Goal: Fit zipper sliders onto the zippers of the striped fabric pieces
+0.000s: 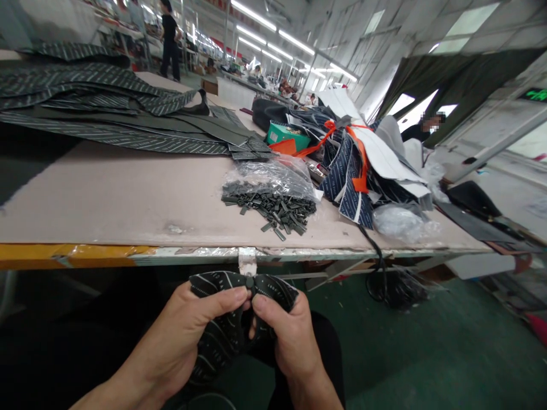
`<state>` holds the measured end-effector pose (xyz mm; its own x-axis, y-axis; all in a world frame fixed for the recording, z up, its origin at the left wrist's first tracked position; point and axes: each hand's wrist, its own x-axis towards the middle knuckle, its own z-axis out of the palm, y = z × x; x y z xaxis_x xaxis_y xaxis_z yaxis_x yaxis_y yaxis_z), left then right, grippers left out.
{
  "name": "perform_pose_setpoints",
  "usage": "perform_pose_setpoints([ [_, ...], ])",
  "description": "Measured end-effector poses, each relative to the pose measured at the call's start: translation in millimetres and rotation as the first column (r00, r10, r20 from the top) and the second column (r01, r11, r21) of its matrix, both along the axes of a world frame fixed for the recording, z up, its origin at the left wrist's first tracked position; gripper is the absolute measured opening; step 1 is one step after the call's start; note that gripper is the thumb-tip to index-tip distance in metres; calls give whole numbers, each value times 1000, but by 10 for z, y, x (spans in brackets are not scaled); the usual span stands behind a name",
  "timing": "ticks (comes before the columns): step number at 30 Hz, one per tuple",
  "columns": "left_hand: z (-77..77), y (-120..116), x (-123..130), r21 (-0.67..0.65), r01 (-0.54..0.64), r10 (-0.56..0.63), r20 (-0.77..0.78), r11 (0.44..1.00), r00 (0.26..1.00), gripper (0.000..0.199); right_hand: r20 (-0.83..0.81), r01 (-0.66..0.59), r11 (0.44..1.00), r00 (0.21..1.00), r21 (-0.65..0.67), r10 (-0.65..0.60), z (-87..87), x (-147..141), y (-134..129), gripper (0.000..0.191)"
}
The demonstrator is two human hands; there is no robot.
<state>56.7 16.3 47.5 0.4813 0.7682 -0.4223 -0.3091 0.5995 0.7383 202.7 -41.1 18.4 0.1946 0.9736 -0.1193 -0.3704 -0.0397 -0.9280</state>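
A dark striped fabric piece (220,341) with small white lettering is bunched between my hands, just in front of the table edge. My left hand (205,310) is closed on its left part, thumb pressed on top. My right hand (284,324) grips the right part, and the two thumb tips nearly meet. Between the thumbs is a small dark tab (250,283), partly hidden, close to a whitish bracket (247,262) on the table edge. On the table beyond, many small dark tabs (284,213) spill from a clear plastic bag (273,173).
Dark striped fabric strips (106,91) are stacked at the back left. To the right lie navy striped pieces (346,176) tied with orange ribbon (362,159), a green box (287,135) and crumpled plastic (404,222). A black cord (376,250) hangs off the table (128,199). Two people are farther back.
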Motion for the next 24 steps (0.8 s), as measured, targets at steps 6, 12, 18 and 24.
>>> perform_pose_setpoints([
  [6, -13, -18, -48, 5, 40, -40, 14, 999, 999, 15, -17, 21, 1000, 1000, -24, -21, -33, -16, -37, 23],
  [12, -14, -16, -26, -9, 35, -34, 31, 999, 999, 15, -34, 16, 1000, 999, -4, -16, -48, -18, -51, 21],
  [18, 8, -27, -19, 2, 29, -29, 46, 1000, 999, 14, -59, 28, 1000, 998, -11, -28, -23, -33, -35, 23],
  [24, -39, -29, -43, 31, 67, -67, 15, 997, 998, 18, -25, 18, 999, 1000, -29, -19, 33, -27, -28, 28],
])
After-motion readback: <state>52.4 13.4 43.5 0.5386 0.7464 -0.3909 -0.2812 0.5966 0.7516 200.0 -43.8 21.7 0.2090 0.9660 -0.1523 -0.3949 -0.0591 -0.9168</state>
